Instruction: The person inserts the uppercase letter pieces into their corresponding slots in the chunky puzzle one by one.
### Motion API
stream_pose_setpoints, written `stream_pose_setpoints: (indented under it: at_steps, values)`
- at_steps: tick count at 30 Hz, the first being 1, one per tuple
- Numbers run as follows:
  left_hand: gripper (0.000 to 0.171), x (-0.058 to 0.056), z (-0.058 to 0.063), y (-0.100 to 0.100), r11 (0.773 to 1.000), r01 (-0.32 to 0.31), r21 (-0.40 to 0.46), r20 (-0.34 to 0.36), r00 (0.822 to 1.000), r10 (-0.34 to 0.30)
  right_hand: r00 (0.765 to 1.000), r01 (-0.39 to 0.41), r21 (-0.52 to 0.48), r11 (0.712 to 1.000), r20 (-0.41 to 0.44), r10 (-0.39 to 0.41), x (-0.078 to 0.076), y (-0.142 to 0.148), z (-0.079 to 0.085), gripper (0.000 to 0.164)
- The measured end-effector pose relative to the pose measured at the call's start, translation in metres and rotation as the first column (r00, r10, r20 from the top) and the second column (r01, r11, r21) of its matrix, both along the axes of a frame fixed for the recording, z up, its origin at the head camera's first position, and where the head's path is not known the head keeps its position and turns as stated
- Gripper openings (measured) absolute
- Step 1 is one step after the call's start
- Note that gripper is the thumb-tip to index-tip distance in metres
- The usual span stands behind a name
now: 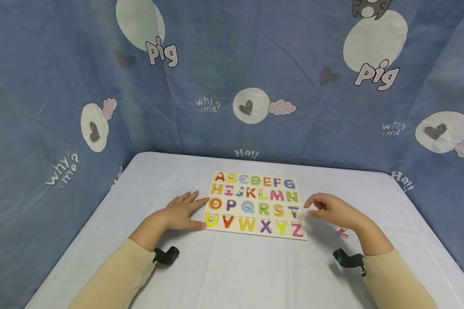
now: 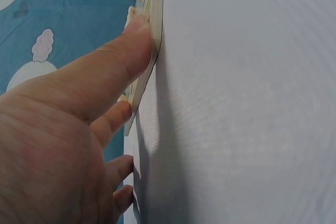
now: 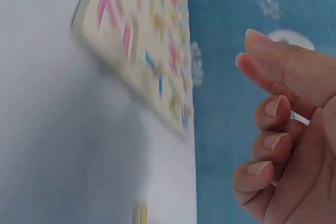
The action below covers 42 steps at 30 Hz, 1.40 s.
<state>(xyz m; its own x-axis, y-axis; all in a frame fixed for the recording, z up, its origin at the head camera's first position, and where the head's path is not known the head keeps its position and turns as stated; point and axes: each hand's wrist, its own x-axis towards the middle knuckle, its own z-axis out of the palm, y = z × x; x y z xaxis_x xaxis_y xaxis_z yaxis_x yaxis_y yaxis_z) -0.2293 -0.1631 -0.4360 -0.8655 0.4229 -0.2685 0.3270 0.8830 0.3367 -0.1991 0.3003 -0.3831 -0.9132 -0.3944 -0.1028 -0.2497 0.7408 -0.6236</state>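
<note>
A wooden alphabet puzzle board (image 1: 237, 213) lies on the white table, its colourful letters fitted with small knobs. My left hand (image 1: 180, 212) is at the board's left edge with its fingers spread. In the left wrist view, the thumb (image 2: 113, 64) presses on that edge. Off the board's right side, my right hand (image 1: 334, 210) hovers near the blue T (image 1: 294, 211). The right wrist view shows that hand's fingers loosely bent, with nothing held between thumb and forefinger. A pink piece (image 1: 343, 234) lies on the table, partly hidden beneath the right wrist.
White cloth covers the table (image 1: 251, 274). Behind it hangs a blue printed curtain (image 1: 216, 137). Each wrist wears a black camera mount, one on the left (image 1: 167, 255) and one on the right (image 1: 348, 259). A yellow-edged object (image 3: 142, 213) shows low in the right wrist view.
</note>
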Motion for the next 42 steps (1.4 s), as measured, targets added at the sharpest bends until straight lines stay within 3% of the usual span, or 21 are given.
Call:
stream_pose_setpoints:
  at_steps: [8,14,19,24,34,42]
  values:
    - [0.093,0.001,0.0,0.004,1.0,0.002,0.012,0.011,1.0,-0.002,0.992,0.129,-0.068,0.989,-0.002,-0.13,0.016,0.054,-0.008,0.026]
    - [0.095,0.0,-0.002,0.002,1.0,-0.001,0.018,0.0,1.0,0.001,0.968,0.249,-0.023,0.968,-0.039,-0.249,0.019,0.08,-0.021,0.025]
    - [0.096,-0.004,-0.01,-0.002,0.999,-0.011,0.039,-0.014,1.0,0.012,0.944,0.33,0.025,0.944,-0.004,-0.33,0.015,0.089,-0.031,0.03]
    - [0.095,-0.006,-0.012,-0.003,0.999,-0.011,0.032,-0.011,1.0,0.011,0.934,0.356,0.029,0.934,0.027,-0.357,0.014,0.094,-0.039,0.033]
    - [0.092,0.0,0.006,0.0,1.0,0.003,0.017,-0.005,1.0,-0.002,0.921,0.386,0.082,0.919,0.032,-0.389,0.005,0.097,-0.045,0.035]
    - [0.092,0.001,0.004,0.0,1.0,0.007,0.026,0.002,1.0,-0.007,0.916,0.388,0.112,0.915,0.063,-0.396,0.004,0.091,-0.042,0.033]
